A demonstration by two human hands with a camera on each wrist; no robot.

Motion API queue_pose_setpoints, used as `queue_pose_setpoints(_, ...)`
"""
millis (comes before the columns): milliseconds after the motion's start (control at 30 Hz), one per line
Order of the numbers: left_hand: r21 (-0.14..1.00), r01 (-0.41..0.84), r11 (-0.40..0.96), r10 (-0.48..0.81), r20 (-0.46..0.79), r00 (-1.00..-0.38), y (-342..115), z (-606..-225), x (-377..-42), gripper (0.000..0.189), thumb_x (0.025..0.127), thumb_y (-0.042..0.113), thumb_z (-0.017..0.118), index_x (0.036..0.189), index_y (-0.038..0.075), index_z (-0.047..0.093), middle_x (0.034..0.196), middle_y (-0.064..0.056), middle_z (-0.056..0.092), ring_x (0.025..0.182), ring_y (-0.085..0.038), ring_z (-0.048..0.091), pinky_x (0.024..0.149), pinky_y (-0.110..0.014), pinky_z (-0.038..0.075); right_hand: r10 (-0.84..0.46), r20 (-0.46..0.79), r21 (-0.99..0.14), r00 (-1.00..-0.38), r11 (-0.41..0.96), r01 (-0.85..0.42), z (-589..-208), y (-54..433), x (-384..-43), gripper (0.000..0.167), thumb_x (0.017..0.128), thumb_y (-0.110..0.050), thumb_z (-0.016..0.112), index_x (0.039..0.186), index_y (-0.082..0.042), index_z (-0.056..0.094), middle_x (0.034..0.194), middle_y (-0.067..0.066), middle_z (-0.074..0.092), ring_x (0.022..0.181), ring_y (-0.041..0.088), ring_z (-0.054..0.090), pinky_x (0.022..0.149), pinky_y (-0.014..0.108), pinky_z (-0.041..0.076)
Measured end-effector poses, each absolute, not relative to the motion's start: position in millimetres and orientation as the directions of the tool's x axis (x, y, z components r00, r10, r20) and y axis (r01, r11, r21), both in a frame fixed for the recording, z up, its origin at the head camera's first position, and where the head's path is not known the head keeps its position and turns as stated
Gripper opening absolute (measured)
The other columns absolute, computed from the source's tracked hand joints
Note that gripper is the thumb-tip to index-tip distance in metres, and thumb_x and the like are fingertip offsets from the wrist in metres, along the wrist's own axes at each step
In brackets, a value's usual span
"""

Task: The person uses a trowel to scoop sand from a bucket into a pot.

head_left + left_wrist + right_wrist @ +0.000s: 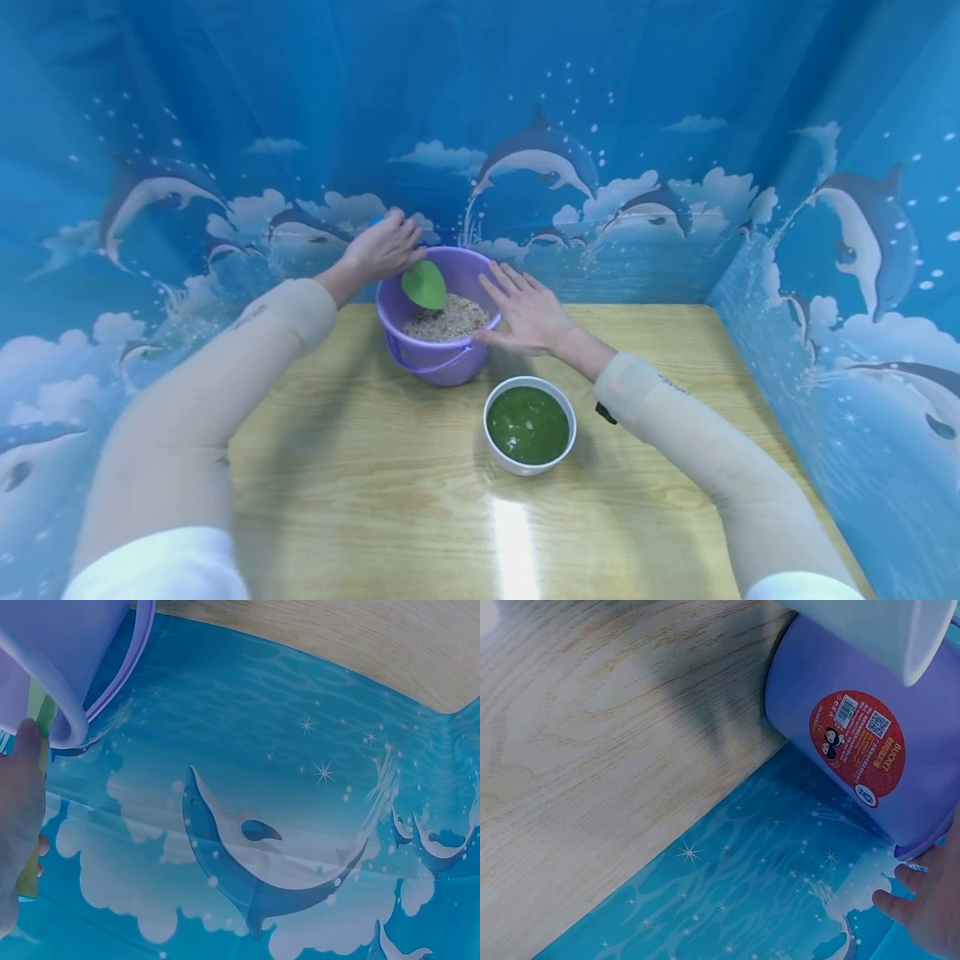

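Observation:
A purple bucket (446, 367) stands near the back edge of the table, with coarse pale sand (457, 319) inside. My left hand (384, 246) is over its back-left rim, gripping a toy shovel (425, 286) whose green blade dips into the bucket toward the sand. In the left wrist view, fingers wrap the shovel's yellowish handle (28, 876). At the bucket's right rim is my right hand (528, 312), its fingers spread and the thumb along the near side. The right wrist view shows those fingertips right at the rim, beside a red label (857, 742) on the bucket's wall.
In front of the bucket, slightly right, sits a white bowl (525, 469) filled with green, glossy stuff (528, 425). A blue dolphin-printed curtain (622, 250) closes off the back and both sides of the wooden table (360, 483). The bucket's handle (431, 368) hangs down in front.

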State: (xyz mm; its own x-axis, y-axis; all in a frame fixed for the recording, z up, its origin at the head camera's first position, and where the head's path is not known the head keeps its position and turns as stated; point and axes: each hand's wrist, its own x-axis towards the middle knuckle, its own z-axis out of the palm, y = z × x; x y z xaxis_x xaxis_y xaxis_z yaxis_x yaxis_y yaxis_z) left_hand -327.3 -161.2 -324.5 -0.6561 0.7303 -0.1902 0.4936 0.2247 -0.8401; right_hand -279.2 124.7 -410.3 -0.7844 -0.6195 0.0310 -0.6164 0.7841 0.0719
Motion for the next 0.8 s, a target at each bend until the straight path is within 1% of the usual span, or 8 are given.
queue_pose_setpoints(67, -0.838, 0.501, 0.219, 0.734, -0.197, -0.65, -159, -326, -329, 0.039, 0.11, 0.042, 0.053, 0.136, 0.013, 0.056, 0.116, -0.017, 0.066, 0.105, -0.031, 0.062, 0.097, -0.044, 0.053, -0.619, 0.031, 0.073, -0.785, 0.784, -0.616, -410, 125, -279, 0.134, 0.073, -0.1, -0.016, 0.17, -0.012, 0.014, 0.179, 0.016, 0.005, 0.165, 0.038, 0.018, 0.132, 0.055, 0.025)
queue_pose_setpoints(100, -0.835, 0.505, 0.217, 0.737, -0.199, -0.646, -158, -327, -330, 0.038, 0.11, 0.04, 0.053, 0.134, 0.012, 0.056, 0.116, -0.018, 0.066, 0.105, -0.031, 0.062, 0.097, -0.044, 0.053, -0.618, 0.031, 0.072, -0.785, 0.785, -0.615, -410, 125, -279, 0.134, 0.073, -0.1, -0.016, 0.17, -0.012, 0.014, 0.179, 0.016, 0.005, 0.165, 0.038, 0.017, 0.132, 0.056, 0.025)
queue_pose_setpoints(267, -0.82, 0.528, 0.221, 0.744, -0.208, -0.635, -155, -334, -335, 0.039, 0.109, 0.046, 0.052, 0.125, 0.011, 0.058, 0.112, -0.016, 0.067, 0.1, -0.029, 0.061, 0.09, -0.04, 0.052, -0.617, 0.03, 0.063, -0.786, 0.786, -0.615, -411, 125, -279, 0.135, 0.072, -0.101, -0.014, 0.17, -0.012, 0.015, 0.179, 0.016, 0.004, 0.166, 0.038, 0.016, 0.132, 0.056, 0.025)
queue_pose_setpoints(333, -0.815, 0.534, 0.226, 0.746, -0.207, -0.632, -154, -337, -336, 0.044, 0.109, 0.051, 0.05, 0.121, 0.01, 0.058, 0.109, -0.015, 0.066, 0.097, -0.028, 0.06, 0.088, -0.039, 0.051, -0.617, 0.027, 0.056, -0.787, 0.787, -0.615, -411, 125, -279, 0.136, 0.072, -0.101, -0.014, 0.17, -0.012, 0.015, 0.179, 0.016, 0.003, 0.166, 0.037, 0.015, 0.132, 0.056, 0.025)
queue_pose_setpoints(467, -0.804, 0.545, 0.237, 0.758, -0.198, -0.622, -154, -341, -338, 0.046, 0.107, 0.055, 0.051, 0.112, 0.009, 0.056, 0.104, -0.013, 0.065, 0.093, -0.027, 0.059, 0.086, -0.038, 0.051, -0.616, 0.027, 0.053, -0.787, 0.787, -0.614, -411, 125, -279, 0.136, 0.071, -0.102, -0.013, 0.17, -0.012, 0.015, 0.179, 0.015, 0.003, 0.166, 0.037, 0.015, 0.131, 0.056, 0.026)
queue_pose_setpoints(633, -0.792, 0.561, 0.241, 0.766, -0.2, -0.611, -153, -346, -342, 0.043, 0.108, 0.053, 0.051, 0.108, 0.01, 0.055, 0.104, -0.013, 0.065, 0.095, -0.027, 0.061, 0.091, -0.04, 0.053, -0.619, 0.034, 0.066, -0.784, 0.785, -0.617, -411, 125, -279, 0.137, 0.071, -0.101, -0.015, 0.169, -0.011, 0.016, 0.179, 0.016, 0.004, 0.165, 0.038, 0.017, 0.131, 0.057, 0.027)
queue_pose_setpoints(800, -0.772, 0.581, 0.26, 0.77, -0.198, -0.607, -153, -349, -344, 0.044, 0.107, 0.053, 0.052, 0.111, 0.01, 0.058, 0.107, -0.015, 0.068, 0.101, -0.031, 0.064, 0.101, -0.046, 0.054, -0.625, 0.034, 0.078, -0.78, 0.78, -0.621, -411, 125, -279, 0.135, 0.073, -0.1, -0.014, 0.169, -0.01, 0.016, 0.179, 0.017, 0.004, 0.165, 0.039, 0.017, 0.131, 0.057, 0.027)
